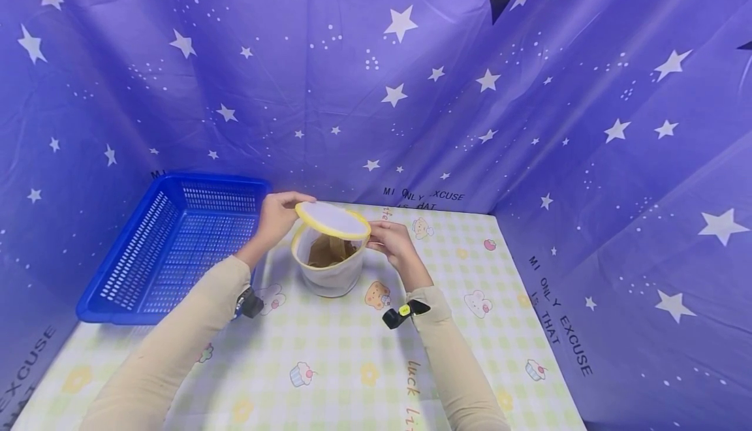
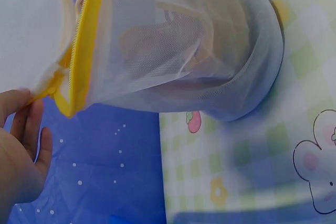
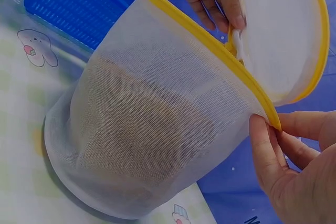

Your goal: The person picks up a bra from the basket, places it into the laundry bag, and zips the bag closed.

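A white mesh laundry bag (image 1: 331, 279) with a yellow zipper rim stands upright on the table, its round lid (image 1: 333, 218) tilted up at the back. Brown cloth (image 1: 329, 251) lies inside and shows dimly through the mesh in both wrist views. At the lid's left edge, my left hand (image 1: 279, 217) pinches the yellow trim between thumb and fingers, as the left wrist view shows. My right hand (image 1: 392, 243) pinches the yellow rim on the bag's right side; in the right wrist view its thumb and fingers (image 3: 265, 148) grip the zipper edge.
A blue plastic basket (image 1: 176, 313) with perforated walls stands on the left, close to my left forearm. The table (image 1: 329, 392) wears a green checked cloth with cartoon prints. Purple star-patterned curtains (image 1: 352, 91) hang behind and along both sides.
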`<state>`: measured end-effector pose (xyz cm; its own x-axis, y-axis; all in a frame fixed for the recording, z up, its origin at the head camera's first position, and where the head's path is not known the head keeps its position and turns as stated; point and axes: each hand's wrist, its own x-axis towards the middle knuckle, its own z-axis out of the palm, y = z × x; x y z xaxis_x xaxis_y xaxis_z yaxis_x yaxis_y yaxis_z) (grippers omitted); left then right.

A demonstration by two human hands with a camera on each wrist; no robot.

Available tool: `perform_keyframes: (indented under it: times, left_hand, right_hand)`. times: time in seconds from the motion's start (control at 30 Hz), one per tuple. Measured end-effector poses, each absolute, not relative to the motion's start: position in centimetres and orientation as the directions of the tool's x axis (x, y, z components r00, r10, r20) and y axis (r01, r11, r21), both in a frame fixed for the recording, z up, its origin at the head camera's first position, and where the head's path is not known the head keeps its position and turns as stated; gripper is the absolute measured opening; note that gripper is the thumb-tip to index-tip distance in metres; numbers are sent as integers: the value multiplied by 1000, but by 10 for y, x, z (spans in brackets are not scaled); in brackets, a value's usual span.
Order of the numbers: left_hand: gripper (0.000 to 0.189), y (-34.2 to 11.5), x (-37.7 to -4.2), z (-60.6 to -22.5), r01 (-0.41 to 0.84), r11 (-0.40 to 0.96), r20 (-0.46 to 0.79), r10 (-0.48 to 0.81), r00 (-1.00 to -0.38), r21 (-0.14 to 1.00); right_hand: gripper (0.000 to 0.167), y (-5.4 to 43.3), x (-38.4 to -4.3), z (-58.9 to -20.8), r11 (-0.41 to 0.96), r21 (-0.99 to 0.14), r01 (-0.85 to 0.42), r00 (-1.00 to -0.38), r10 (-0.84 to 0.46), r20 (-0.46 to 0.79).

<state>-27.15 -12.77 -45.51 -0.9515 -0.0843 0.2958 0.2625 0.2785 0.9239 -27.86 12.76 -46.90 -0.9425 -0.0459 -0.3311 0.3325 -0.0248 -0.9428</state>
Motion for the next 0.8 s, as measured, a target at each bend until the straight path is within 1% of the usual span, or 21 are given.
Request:
perform_keyframes:
  times: [0.13, 0.27, 0.43, 0.53, 0.6, 0.67, 0.73, 0.8]
  left_hand:
    - [17, -123, -273, -458, 279, 277, 316, -102, -943, 920]
    - [16, -121, -272, -459, 305, 301, 342, -79, -936, 904]
    - [18, -125, -270, -459, 282, 330, 304, -18, -952, 901]
    - [23, -129, -269, -457, 251, 378, 264, 17, -964, 891]
    - [25, -131, -269, -456, 218, 412, 225, 31, -974, 885]
    - [28, -134, -268, -455, 156, 421, 156, 35, -987, 893]
    - [30, -136, -268, -454, 72, 399, 64, 32, -997, 914]
    - [33, -138, -267, -451, -37, 342, -53, 37, -998, 939]
  right_hand:
    - [30, 128, -278, -471, -32, -945, 324, -945, -51, -323]
    - [31, 128, -278, -471, -42, -945, 325, -945, -53, -323]
    - [32, 128, -278, -470, -37, -944, 327, -945, -41, -325]
    - [32, 128, -279, -470, -37, -942, 334, -942, -32, -333]
    - [31, 128, -279, -471, -38, -941, 336, -942, -32, -334]
    - [31, 128, -279, -472, -45, -940, 337, -941, -35, -336]
    - [30, 128, -280, -472, -53, -941, 334, -943, -39, -332]
    - [30, 128, -279, -472, -61, -942, 329, -944, -42, -327]
